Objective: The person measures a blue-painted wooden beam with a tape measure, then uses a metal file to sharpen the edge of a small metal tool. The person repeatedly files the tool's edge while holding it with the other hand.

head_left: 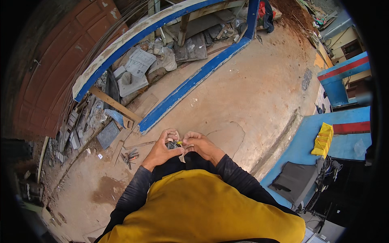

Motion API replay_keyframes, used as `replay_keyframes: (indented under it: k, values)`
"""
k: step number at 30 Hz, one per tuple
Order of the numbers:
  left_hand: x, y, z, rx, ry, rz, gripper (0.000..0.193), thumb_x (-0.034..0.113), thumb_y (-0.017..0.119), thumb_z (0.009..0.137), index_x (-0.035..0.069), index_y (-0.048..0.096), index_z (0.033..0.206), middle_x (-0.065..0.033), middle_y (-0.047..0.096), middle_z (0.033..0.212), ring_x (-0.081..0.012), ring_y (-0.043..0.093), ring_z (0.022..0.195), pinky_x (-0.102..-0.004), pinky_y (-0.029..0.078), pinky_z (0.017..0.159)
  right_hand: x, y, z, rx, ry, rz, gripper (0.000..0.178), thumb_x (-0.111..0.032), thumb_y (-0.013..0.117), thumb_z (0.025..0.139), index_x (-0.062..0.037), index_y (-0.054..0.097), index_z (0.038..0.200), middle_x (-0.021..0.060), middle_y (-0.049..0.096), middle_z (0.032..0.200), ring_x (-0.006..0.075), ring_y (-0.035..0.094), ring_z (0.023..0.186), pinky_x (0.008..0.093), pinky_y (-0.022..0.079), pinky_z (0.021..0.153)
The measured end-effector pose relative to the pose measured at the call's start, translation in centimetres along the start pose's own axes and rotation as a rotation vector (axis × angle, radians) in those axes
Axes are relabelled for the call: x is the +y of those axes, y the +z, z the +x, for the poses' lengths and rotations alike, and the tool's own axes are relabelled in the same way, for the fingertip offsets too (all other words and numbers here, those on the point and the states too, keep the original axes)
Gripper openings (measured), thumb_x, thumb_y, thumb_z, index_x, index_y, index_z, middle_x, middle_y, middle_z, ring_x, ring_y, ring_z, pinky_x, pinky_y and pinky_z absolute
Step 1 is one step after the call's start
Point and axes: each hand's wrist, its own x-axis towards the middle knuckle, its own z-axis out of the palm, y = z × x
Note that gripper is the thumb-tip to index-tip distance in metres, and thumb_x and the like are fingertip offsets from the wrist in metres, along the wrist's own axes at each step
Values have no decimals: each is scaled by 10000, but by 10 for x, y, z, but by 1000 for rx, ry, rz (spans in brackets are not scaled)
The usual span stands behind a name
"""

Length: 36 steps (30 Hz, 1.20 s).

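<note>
In front of my body, just above my knees, my left hand (162,150) is closed around a small dark object (173,144); its kind is too small to make out. A small yellow piece (179,142) shows at its right side. My right hand (201,146) reaches in from the right, its thumb and fingers pinched at the yellow piece. The fingers partly hide both. On the ground to the left of my hands lies a little heap of hand tools (130,157), some with reddish handles.
A blue-painted wooden frame (194,83) stands ahead, with rubble and boards (139,62) behind it. A handsaw (117,116) lies by its near left corner. At the right are a blue surface (302,139), a yellow package (323,140) and a dark grey pad (292,181).
</note>
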Motion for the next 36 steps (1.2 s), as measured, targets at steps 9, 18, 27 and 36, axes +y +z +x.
replay_keyframes:
  k: [9,18,27,36]
  values:
    - [-123,-162,-49,257,-431,-189,208,233,752,950,52,764,1052,20,699,890,-75,596,820,-250,481,763,-182,-96,78,255,-395,313,98,-144,674,999,-56,676,1042,64,716,981,192,693,825,323,607,754]
    - [-143,-185,2,321,-494,-234,168,193,704,933,42,764,974,19,685,788,-62,568,683,-243,445,622,-159,-78,189,693,-302,-115,265,-314,761,993,-65,701,1062,19,676,922,142,662,790,290,573,695]
    - [-148,-153,35,327,-613,-306,143,151,706,948,18,745,987,-33,708,788,-103,641,647,-256,503,604,-91,-83,259,659,63,-201,220,-305,682,1026,-86,694,1011,18,692,834,109,650,696,273,566,585]
    - [-266,-192,-8,356,-942,-335,226,274,777,910,68,743,996,46,589,708,-61,481,544,-240,381,484,-253,-418,421,1205,-313,-286,272,-283,671,975,-35,672,863,47,633,708,162,605,586,331,518,536]
